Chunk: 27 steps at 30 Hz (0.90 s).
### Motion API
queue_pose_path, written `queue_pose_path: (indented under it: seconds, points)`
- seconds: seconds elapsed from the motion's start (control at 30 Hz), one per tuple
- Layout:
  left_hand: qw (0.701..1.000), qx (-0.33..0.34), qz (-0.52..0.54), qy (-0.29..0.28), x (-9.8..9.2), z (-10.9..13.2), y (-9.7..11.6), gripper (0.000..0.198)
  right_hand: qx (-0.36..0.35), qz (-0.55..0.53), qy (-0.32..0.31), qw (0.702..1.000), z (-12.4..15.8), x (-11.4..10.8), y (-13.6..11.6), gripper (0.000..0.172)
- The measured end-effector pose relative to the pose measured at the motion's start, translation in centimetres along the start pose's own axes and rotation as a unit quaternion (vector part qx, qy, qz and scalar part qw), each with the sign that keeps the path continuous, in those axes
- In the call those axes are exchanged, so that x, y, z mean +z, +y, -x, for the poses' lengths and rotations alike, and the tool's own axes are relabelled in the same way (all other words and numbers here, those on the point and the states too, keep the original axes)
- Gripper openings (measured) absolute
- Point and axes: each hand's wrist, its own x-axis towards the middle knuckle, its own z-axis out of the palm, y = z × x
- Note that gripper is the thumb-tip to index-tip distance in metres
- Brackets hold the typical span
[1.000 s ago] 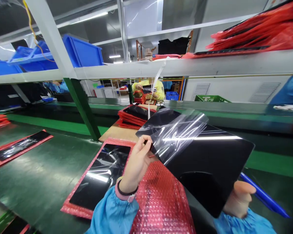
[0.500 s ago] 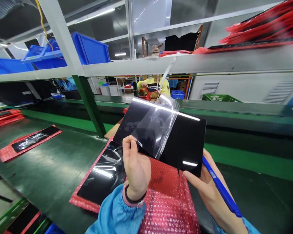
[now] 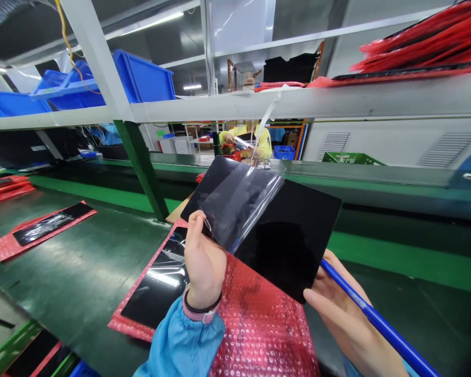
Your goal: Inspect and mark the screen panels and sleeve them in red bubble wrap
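Note:
I hold a black glass panel up over the green belt. My left hand is closed, pinching a corner of the clear film that is half lifted off the panel's left part. My right hand supports the panel's lower right corner from beneath and also grips a blue pen. Under my hands lies a red bubble-wrap bag. To its left a second black panel rests on another red bubble-wrap sheet.
A third black panel on red wrap lies on the green belt at the left. A green post holds a white shelf with blue bins and red bags. A person in yellow works beyond.
The panel has tilted and shifted slightly lower and rightward; its bright light reflection is gone. My left hand has slid a little left and down with the film corner. The pen now points lower right.

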Motion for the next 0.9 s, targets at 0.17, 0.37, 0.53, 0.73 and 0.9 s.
queue_pose_path:
  seconds: [0.17, 0.37, 0.53, 0.73, 0.9]
  points:
    - [0.995, 0.086, -0.053, 0.018, -0.4, -1.0, 0.0, 0.004, 0.041, 0.023, 0.072, 0.996, 0.0, 0.8, -1.0, 0.039]
    - [0.984, 0.140, -0.107, 0.012, -1.0, -2.5, 0.6, 0.005, 0.004, 0.077, 0.097, 0.992, 0.7, 0.0, -1.9, 0.022]
    - [0.979, 0.165, -0.121, 0.003, -1.4, -3.1, 0.8, 0.005, 0.002, 0.094, 0.120, 0.988, 1.5, -1.8, -0.8, 0.024]
    - [0.982, 0.131, -0.131, -0.028, -1.1, -2.8, 1.2, 0.007, 0.038, 0.126, 0.180, 0.975, 2.5, -2.8, 0.0, 0.030]
    - [0.978, 0.083, -0.173, -0.086, -0.7, -1.7, 1.4, 0.012, 0.068, 0.204, 0.192, 0.957, 2.1, -1.1, -1.5, 0.036]
